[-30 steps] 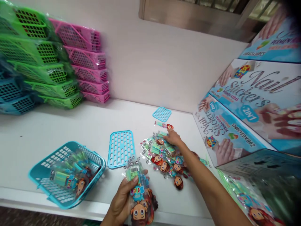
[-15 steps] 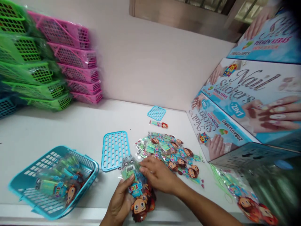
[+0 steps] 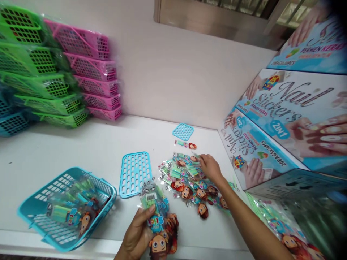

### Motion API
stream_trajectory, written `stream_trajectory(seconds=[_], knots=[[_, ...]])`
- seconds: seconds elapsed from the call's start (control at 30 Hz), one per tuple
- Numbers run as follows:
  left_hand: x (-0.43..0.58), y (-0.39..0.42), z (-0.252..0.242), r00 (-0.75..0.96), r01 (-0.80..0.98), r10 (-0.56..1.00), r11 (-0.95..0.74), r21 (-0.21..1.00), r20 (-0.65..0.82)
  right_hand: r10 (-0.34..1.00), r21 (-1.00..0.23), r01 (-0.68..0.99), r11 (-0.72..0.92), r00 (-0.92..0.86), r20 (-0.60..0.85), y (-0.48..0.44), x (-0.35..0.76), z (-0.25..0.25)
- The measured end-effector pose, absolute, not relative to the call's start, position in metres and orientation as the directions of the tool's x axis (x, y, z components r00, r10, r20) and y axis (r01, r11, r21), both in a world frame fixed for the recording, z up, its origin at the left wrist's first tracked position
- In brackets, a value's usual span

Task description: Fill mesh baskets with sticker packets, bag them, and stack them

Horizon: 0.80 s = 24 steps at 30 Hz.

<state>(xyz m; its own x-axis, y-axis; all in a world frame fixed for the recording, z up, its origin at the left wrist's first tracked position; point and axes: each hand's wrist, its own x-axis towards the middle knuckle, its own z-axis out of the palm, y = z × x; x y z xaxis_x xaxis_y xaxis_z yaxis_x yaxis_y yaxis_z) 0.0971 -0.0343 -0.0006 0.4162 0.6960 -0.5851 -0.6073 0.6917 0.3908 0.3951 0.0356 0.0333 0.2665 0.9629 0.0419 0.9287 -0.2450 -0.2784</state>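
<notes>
My left hand is closed round a stack of cartoon-face candy packets, held low near the shelf's front edge. My right hand reaches forward onto the far side of a loose pile of the same packets on the white shelf, fingers curled on a packet at the pile's edge. One single packet lies apart, just beyond the pile.
A teal basket with packets inside sits at front left. A teal grid lid lies flat beside the pile, a smaller teal grid further back. Stacked green and pink baskets stand back left. Nail-sticker boxes crowd the right.
My right hand has left the stack in my left hand and gone forward again to the far side of the pile. The left hand's stack holds steady.
</notes>
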Motion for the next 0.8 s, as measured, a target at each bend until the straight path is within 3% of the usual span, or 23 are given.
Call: stream_trajectory(seconds=[0.07, 0.13, 0.2, 0.33, 0.43, 0.53, 0.67, 0.8], knots=[[0.103, -0.034, 0.000, 0.434, -0.613, 0.692, 0.696, 0.374, -0.577, 0.979, -0.387, 0.907, -0.163, 0.197, 0.048, 0.013, 0.354, 0.038], [0.109, -0.034, 0.000, 0.450, -0.635, 0.704, 0.685, 0.357, -0.550, 0.999, -0.665, 0.745, -0.045, 0.037, -0.027, -0.012, 0.311, 0.040], [0.111, -0.034, -0.002, 0.462, -0.657, 0.717, 0.672, 0.342, -0.522, 0.995, -0.770, 0.636, 0.060, -0.097, -0.002, -0.031, 0.277, 0.043], [0.105, -0.032, -0.011, 0.475, -0.660, 0.696, 0.686, 0.305, -0.538, 0.949, -0.636, 0.723, 0.270, -0.312, 0.048, -0.019, 0.272, 0.049], [0.098, -0.030, -0.016, 0.436, -0.660, 0.681, 0.686, 0.306, -0.589, 0.995, -0.444, 0.894, 0.059, -0.090, -0.050, 0.036, 0.309, 0.045], [0.093, -0.028, -0.015, 0.408, -0.673, 0.688, 0.671, 0.311, -0.601, 0.993, -0.333, 0.937, -0.109, 0.092, -0.068, 0.095, 0.350, 0.032], [0.088, -0.027, -0.010, 0.434, -0.679, 0.688, 0.674, 0.291, -0.581, 0.985, -0.268, 0.948, -0.169, 0.154, -0.074, 0.127, 0.374, 0.024], [0.087, -0.026, -0.003, 0.408, -0.709, 0.684, 0.655, 0.262, -0.605, 0.988, -0.275, 0.955, -0.115, 0.138, 0.064, 0.095, 0.354, 0.039]])
